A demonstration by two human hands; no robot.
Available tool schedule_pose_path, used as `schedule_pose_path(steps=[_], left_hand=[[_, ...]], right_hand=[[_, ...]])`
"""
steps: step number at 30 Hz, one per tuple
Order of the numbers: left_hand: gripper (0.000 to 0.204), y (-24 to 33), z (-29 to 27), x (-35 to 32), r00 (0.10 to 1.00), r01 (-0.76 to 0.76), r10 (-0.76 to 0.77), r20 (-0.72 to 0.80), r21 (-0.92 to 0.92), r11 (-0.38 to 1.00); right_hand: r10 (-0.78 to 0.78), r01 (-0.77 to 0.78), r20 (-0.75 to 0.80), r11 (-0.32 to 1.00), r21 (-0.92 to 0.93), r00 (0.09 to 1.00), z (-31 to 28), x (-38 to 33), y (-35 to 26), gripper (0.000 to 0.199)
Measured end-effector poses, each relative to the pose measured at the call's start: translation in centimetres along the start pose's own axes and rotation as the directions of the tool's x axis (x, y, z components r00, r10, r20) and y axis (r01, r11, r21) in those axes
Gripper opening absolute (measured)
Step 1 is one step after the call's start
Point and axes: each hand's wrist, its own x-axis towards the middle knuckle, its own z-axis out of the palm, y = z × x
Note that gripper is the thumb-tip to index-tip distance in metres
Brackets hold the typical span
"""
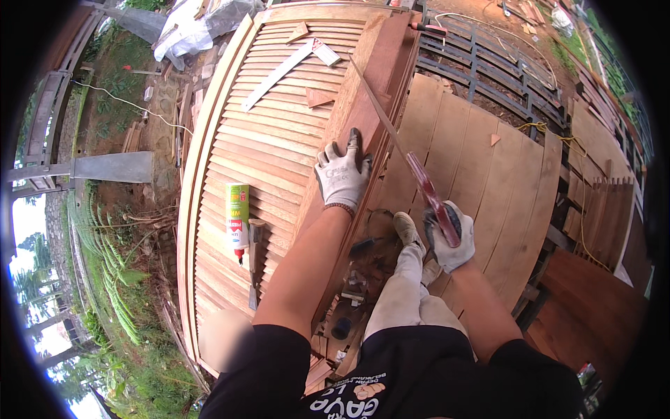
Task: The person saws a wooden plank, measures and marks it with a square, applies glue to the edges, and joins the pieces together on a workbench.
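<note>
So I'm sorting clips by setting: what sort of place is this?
Likely an outdoor carpentry site: a slatted wooden panel, loose planks, grass around, and a handsaw at work.

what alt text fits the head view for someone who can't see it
A person's gloved left hand presses on a reddish wooden plank while the gloved right hand grips a handsaw cutting into it, above a slatted wooden panel.

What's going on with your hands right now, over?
Left hand pressing wooden plank flat. Right hand gripping handsaw, blade on plank. Nothing blocking blade.
</note>
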Motion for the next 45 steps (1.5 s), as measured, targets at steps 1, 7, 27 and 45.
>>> schedule_pose_path(steps=[1, 7, 27, 45], left_hand=[[0.073, 0.1, -0.1, -0.3, 1.000, -0.001, 0.001, 0.003, 0.016, 1.000], [0.069, -0.9, 0.3, 1.2, 0.994, 0.040, -0.044, -0.103, -0.043, 0.998], [0.085, 1.2, -0.7, 3.9, 0.942, 0.330, -0.335, -0.024, -0.118, 0.936], [0.088, 0.9, -1.2, 4.8, 0.963, 0.267, -0.268, 0.012, -0.133, 0.954]], right_hand=[[0.012, -0.012, 0.010, 0.998, 0.064, 1.000, -0.4, 0.0, 0.3, 0.017], [-0.174, 0.185, -0.114, 0.978, 0.091, 0.978, 3.3, 0.1, 1.5, 0.014], [-0.153, 0.158, -0.128, 0.987, 0.027, 0.980, 1.6, -3.5, 3.7, 0.017], [-0.090, 0.096, -0.065, 0.991, 0.096, 0.994, 3.9, 4.3, 2.1, 0.012]])
